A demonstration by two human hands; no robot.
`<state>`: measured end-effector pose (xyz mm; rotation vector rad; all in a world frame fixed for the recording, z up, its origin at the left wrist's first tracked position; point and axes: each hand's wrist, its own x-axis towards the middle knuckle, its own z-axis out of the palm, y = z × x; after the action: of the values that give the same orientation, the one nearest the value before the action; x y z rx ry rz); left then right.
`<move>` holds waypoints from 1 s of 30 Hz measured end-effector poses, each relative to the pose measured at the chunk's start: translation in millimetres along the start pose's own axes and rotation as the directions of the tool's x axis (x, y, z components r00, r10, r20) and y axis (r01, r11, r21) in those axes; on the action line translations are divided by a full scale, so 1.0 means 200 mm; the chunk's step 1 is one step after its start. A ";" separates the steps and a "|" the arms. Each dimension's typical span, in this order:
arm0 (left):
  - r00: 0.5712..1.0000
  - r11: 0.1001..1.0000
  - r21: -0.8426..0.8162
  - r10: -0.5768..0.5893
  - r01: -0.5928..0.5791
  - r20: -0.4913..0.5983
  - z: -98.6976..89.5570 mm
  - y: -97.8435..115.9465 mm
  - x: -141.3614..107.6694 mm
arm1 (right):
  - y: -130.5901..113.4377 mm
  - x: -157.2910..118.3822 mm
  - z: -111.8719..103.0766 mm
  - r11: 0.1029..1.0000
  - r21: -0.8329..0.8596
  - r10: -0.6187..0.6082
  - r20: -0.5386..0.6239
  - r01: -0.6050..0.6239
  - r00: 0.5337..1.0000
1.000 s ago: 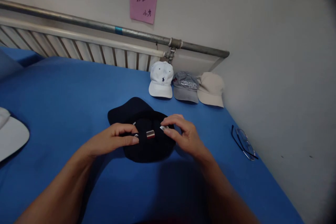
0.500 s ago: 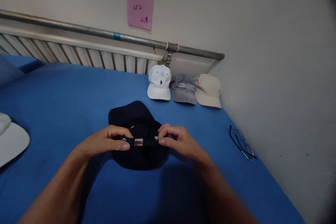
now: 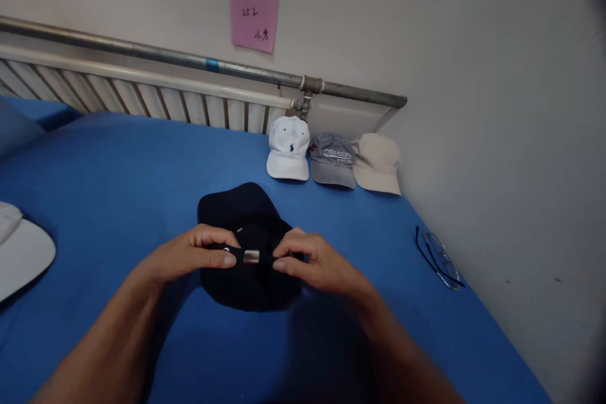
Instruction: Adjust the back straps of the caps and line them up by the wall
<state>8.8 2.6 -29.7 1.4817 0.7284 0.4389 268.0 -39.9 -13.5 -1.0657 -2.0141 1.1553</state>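
Note:
A black baseball cap (image 3: 241,205) lies on the blue sheet with its brim pointing away and its inside showing. Across its near side runs the adjusting strap, with a shiny metal buckle (image 3: 251,257) at the middle. My left hand (image 3: 192,251) pinches the strap between thumb and fingers left of the buckle, by a small metal ring. To the right of the buckle, my right hand (image 3: 319,262) pinches the strap close to it, hiding the strap's right part.
At the back stand a white cap (image 3: 288,148), a grey cap (image 3: 332,161) and a beige cap (image 3: 377,163) in a row. Eyeglasses (image 3: 440,259) lie at the right edge. Another white cap (image 3: 28,259) is at the left. A radiator (image 3: 175,104) lines the wall.
My right hand has slid left along the strap, nearer to the buckle. My left hand keeps its pinch almost in place.

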 end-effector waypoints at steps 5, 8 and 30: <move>0.998 0.998 -0.050 0.043 -0.040 0.043 -0.02 -0.04 -0.01 | 0.04 0.00 -0.01 0.965 0.240 0.075 0.121 -0.102 0.990; 0.996 0.993 -0.090 0.075 -0.071 0.038 -0.04 -0.07 -0.02 | 0.04 0.00 -0.02 0.945 0.292 0.098 0.173 -0.146 0.980; 0.757 0.759 -0.325 0.632 -0.564 0.164 -0.04 -0.06 -0.04 | 0.31 0.06 0.04 0.905 -0.419 -0.174 -0.202 0.076 0.964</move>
<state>-5.4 2.4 -40.4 1.4666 -0.0551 0.7785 277.8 -13.8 -70.2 -1.1850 -2.1428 0.5176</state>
